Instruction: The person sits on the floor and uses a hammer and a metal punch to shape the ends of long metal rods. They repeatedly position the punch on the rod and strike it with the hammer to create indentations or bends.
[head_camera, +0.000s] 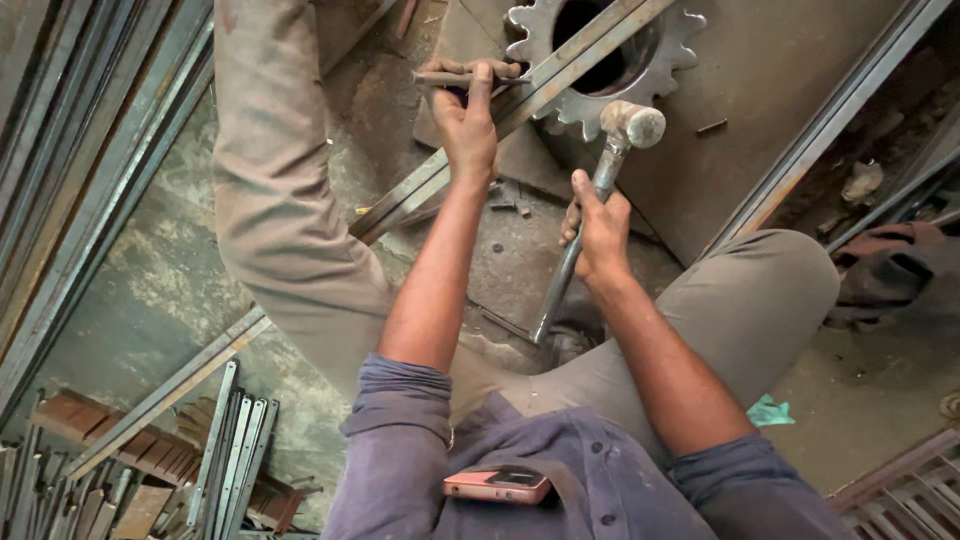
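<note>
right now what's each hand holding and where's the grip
Left hand grips a thin metal rod near its end, set against the flat steel bar. Right hand holds the hammer mid-handle.

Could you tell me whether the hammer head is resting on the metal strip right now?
No, the hammer in the right hand has its head raised clear of the metal strip, which the left hand steadies with a chisel.
</note>
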